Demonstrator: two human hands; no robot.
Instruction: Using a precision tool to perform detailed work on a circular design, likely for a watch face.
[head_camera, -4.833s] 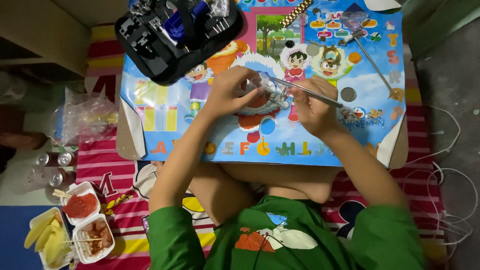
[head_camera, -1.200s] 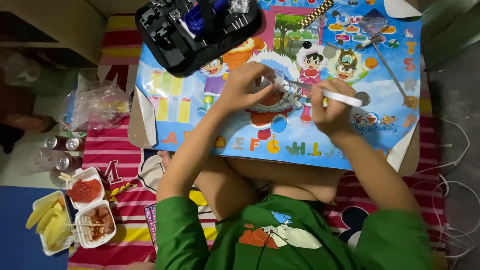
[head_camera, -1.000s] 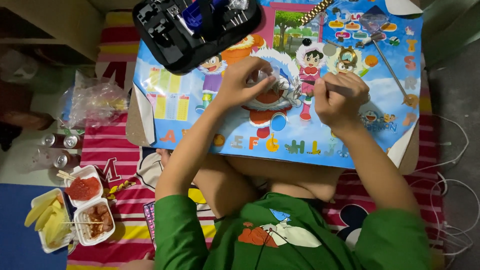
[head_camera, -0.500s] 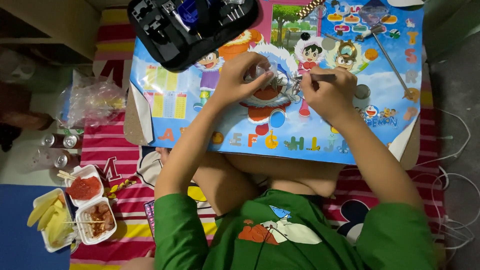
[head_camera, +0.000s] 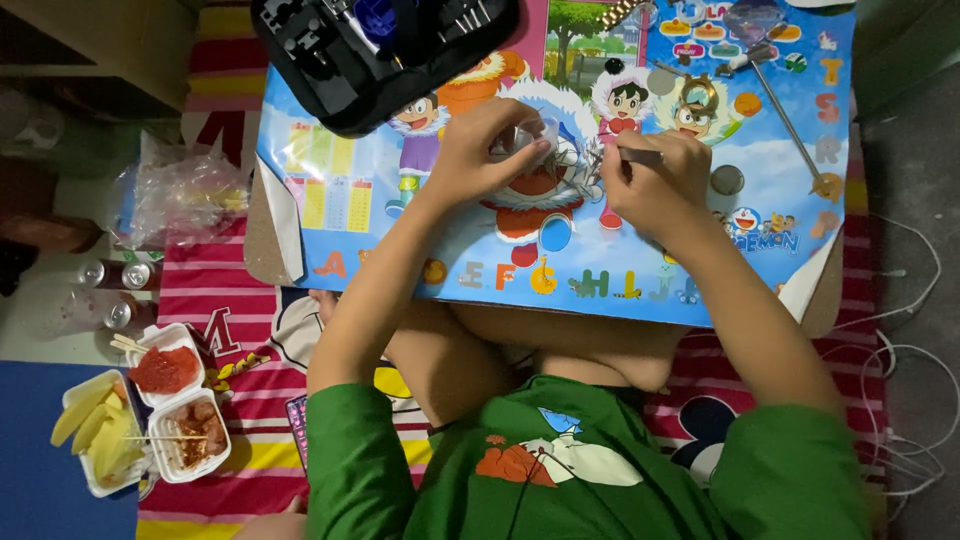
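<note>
My left hand (head_camera: 490, 150) is closed over a small silvery metal piece (head_camera: 553, 150), a watch by its look, held down on a colourful cartoon poster (head_camera: 560, 250) that covers a low table. My right hand (head_camera: 655, 185) grips a thin metal tool (head_camera: 640, 155) whose tip points left at the piece between both hands. The piece is mostly hidden by my fingers. My green sleeves and crossed legs fill the bottom of the view.
A black open tool case (head_camera: 380, 50) lies at the poster's top left. A long metal tool (head_camera: 790, 125) and a small grey disc (head_camera: 727, 180) lie at right. Food trays (head_camera: 140, 420), cans (head_camera: 120, 290) and a plastic bag (head_camera: 180, 195) sit at left; white cables (head_camera: 900, 350) at right.
My right hand has swung the thin tool from pointing out to the right to a close grip at the metal piece. My left hand stayed on the piece. The view shifted slightly.
</note>
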